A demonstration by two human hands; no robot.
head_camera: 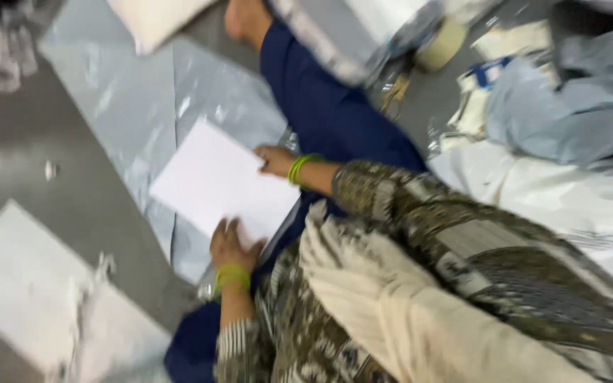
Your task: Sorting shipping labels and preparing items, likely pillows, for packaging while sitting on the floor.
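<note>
Sitting on the floor (72, 177), the person presses both hands on a white sheet (214, 181) lying over clear plastic film (136, 120). The left hand (230, 247) lies flat, fingers spread, on the sheet's near edge. The right hand (274, 160) grips its far corner, fingers curled. A tape roll (440, 44) sits well apart, beyond the blue-trousered leg (328, 113).

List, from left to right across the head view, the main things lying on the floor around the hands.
Pale floor tile → white sheet under both hands → tape roll → grey-blue cloth.
</note>
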